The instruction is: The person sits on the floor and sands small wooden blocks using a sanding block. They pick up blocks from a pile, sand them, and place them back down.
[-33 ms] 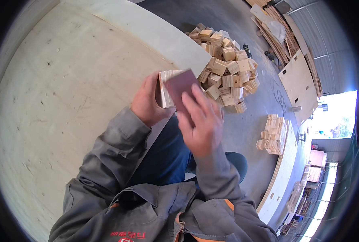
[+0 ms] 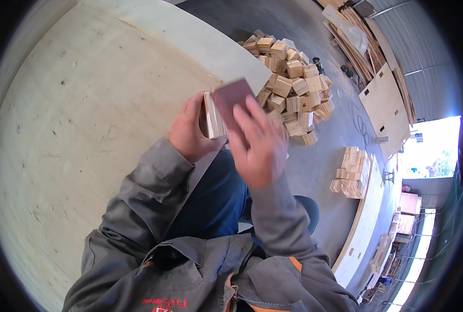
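My left hand [image 2: 189,130] is wrapped round a pale layered plywood block [image 2: 214,117] at the edge of a large plywood panel. A flat reddish-brown rectangle that looks like sandpaper [image 2: 232,96] lies over the block's right side. My right hand [image 2: 260,143], slightly smeared by motion, presses on it with spread fingers, the thumb along its lower edge. Whether the sandpaper is backed by a solid pad cannot be seen. It covers much of the block's upper face.
The wide plywood panel [image 2: 96,119] fills the left side. Beyond my hands, a heap of plywood blocks [image 2: 294,86] lies on the grey floor. Stacked blocks [image 2: 353,174] stand at right on a long board [image 2: 353,249]. Sheets and planks [image 2: 385,99] lean at the far right.
My right hand and the sandpaper have moved a little up and away from me across the block. My left hand and the block have stayed in place.
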